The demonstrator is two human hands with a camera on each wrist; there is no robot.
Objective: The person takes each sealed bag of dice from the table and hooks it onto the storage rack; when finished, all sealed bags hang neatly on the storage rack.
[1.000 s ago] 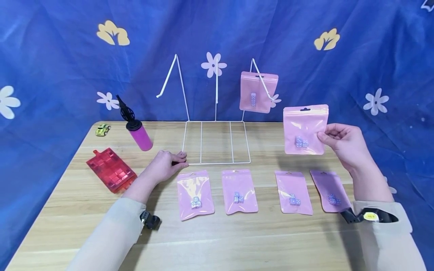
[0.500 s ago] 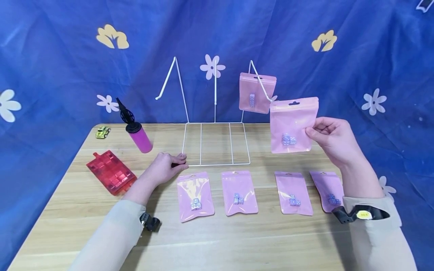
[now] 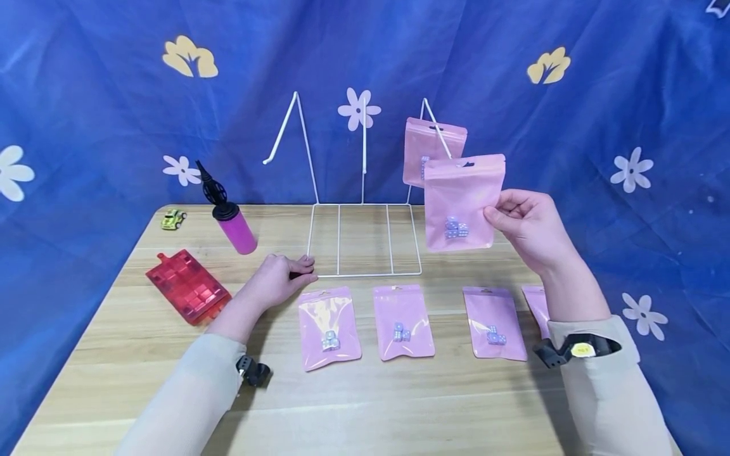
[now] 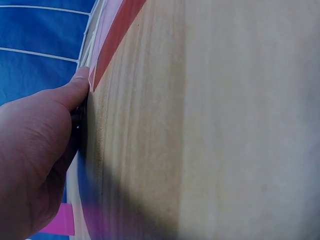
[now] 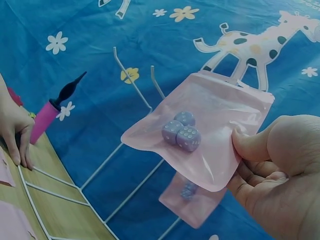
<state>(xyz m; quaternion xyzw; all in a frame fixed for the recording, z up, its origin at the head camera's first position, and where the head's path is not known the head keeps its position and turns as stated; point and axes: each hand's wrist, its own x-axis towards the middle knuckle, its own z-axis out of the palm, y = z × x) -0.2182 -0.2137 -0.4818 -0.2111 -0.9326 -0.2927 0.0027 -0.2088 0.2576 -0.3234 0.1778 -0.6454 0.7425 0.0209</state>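
Observation:
My right hand (image 3: 527,225) pinches the right edge of a pink zip bag (image 3: 464,206), thumb in front. Inside this bag sit purple dice (image 5: 182,132) with white dots. Its top overlaps the right prong of a white wire rack (image 3: 365,275) in the head view; the hang hole is near the prong's tip. Behind it, another pink bag with dice (image 3: 436,142) hangs on that right prong. My left hand (image 3: 279,278) holds the rack's front left corner between thumb and fingers. In the left wrist view, the left thumb (image 4: 77,87) lies at the wire.
Several pink dice bags lie along the rack's front, including one bag (image 3: 329,326) near the left hand and another (image 3: 495,323) at right. A pink hand pump (image 3: 236,231), a red plastic case (image 3: 188,286) and a green toy car (image 3: 173,220) are at left. Blue cloth (image 3: 114,114) hangs behind.
My right hand has carried the pink bag leftward and slightly up, from beside the rack to the right prong's tip. My left hand has stayed on the rack's corner.

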